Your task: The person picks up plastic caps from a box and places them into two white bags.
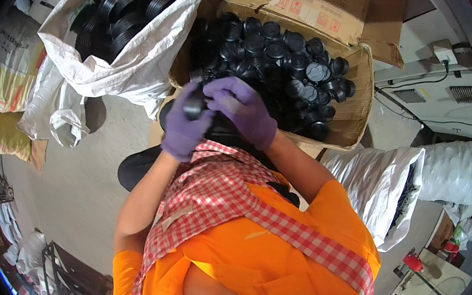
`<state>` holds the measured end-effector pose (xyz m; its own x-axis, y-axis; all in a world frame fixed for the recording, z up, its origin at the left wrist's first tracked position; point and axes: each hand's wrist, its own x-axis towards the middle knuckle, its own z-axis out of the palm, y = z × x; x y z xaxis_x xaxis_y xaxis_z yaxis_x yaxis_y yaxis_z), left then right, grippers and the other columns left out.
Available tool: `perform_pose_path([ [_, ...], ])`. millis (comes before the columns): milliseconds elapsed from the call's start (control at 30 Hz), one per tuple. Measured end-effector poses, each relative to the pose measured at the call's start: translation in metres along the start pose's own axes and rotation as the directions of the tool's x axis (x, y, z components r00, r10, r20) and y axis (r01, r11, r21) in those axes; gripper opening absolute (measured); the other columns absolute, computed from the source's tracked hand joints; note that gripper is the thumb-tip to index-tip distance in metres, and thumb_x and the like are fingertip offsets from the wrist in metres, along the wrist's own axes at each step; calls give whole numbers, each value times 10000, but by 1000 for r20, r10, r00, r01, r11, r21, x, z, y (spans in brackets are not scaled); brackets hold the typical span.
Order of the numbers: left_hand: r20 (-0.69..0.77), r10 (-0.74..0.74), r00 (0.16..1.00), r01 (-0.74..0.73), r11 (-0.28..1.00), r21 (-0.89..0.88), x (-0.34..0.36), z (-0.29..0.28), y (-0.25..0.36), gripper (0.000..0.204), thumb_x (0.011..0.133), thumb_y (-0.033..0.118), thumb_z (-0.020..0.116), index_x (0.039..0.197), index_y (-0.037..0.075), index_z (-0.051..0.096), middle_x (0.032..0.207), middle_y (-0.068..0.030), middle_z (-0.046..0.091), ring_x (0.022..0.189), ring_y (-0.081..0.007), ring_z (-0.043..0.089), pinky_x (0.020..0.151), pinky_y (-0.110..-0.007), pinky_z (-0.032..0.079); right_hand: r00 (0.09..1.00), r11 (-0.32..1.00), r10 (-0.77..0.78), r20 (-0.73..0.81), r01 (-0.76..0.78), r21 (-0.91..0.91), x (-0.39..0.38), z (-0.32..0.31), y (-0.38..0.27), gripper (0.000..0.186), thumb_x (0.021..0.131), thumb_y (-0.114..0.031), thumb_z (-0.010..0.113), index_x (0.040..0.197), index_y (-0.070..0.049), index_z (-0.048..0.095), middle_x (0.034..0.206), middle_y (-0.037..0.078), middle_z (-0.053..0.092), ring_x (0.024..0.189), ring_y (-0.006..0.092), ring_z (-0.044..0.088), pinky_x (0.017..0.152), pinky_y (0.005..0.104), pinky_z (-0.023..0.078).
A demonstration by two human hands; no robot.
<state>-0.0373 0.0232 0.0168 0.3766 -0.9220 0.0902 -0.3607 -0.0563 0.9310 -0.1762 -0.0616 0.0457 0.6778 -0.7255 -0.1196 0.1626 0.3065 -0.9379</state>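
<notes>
My left hand (182, 130), in a purple glove, is closed round a black ribbed round plastic part (195, 105) in front of my apron. My right hand (243, 110), gloved the same way, is curled close beside that part with its fingers bent together. Whether anything sits in those fingers is hidden. Just beyond both hands stands an open cardboard box (351, 117) holding many round black plastic caps (276, 49). At the far left, a white woven sack (161, 40) gapes open over stacks of black ribbed rings (130, 4).
To the right lies a white woven sack (360, 179) with dark pieces at its mouth, beside another bulging white sack (460, 170). Cables (412, 83) run along a pale cabinet (460, 74). Filled sacks (8, 75) line the left, and a metal rack (53, 266) stands at lower left.
</notes>
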Motion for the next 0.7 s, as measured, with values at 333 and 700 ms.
perform_pose_path([
  [333, 504, -414, 758, 642, 340, -687, -38, -40, -15, 425, 813, 203, 563, 1172, -22, 523, 1084, -116, 598, 991, -221, 579, 862, -324, 477, 845, 594, -426, 324, 531, -604, -1, -1, 26, 709, 637, -178, 749, 1243, 2, 427, 1117, 180, 560, 1114, 347, 507, 953, 406, 398],
  [700, 291, 199, 936, -342, 712, 613, -41, -56, 13, 431, 755, 29, 588, 1176, 113, 542, 1015, -161, 611, 915, -216, 612, 773, -303, 483, 819, 157, -292, 494, 551, -820, -2, 12, 43, 133, 651, -190, 628, 717, -79, 598, 633, 68, 573, 685, 280, 541, 721, 364, 406],
])
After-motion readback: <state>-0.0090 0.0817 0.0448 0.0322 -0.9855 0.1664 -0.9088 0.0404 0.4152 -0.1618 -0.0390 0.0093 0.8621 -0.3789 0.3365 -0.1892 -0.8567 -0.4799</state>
